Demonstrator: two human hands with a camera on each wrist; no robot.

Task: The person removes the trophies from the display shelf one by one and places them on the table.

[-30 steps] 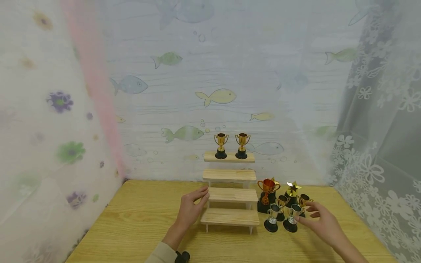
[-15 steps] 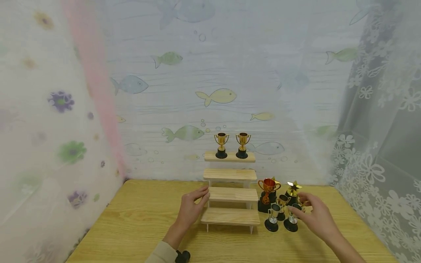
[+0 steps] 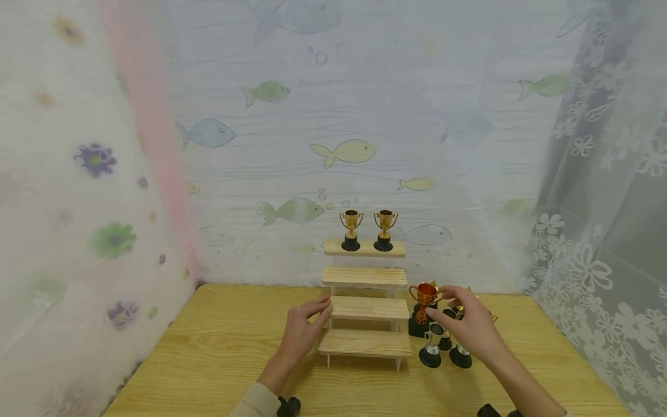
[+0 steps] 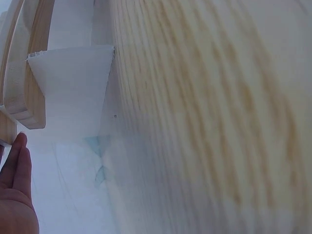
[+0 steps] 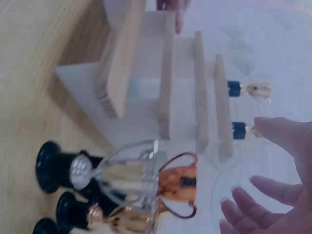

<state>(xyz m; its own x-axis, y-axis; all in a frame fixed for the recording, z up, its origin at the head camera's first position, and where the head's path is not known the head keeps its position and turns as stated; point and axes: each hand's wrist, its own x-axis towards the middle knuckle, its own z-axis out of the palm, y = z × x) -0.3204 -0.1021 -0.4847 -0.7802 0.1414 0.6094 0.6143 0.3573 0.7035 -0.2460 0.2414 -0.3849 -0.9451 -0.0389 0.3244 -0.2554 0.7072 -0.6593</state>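
Observation:
My left hand touches the left side of a four-step wooden stand, its fingers straight in the left wrist view. Two gold trophy cups, a left one and a right one, stand upright on the top step. Beside the copper-coloured trophy cup, my right hand hovers with fingers and thumb spread, holding nothing. In the right wrist view, its fingers are apart from that cup. A silver trophy cup stands in front; the hand partly covers a second silver cup and gold trophies behind.
A wood-grain table carries the stand and the trophy group at its right. A fish-patterned curtain hangs behind, with a lace curtain on the right. Black objects lie near the front edge.
My right hand has moved left, from the silver and gold cups at the group's right to the copper-coloured cup. The left hand stays at the stand.

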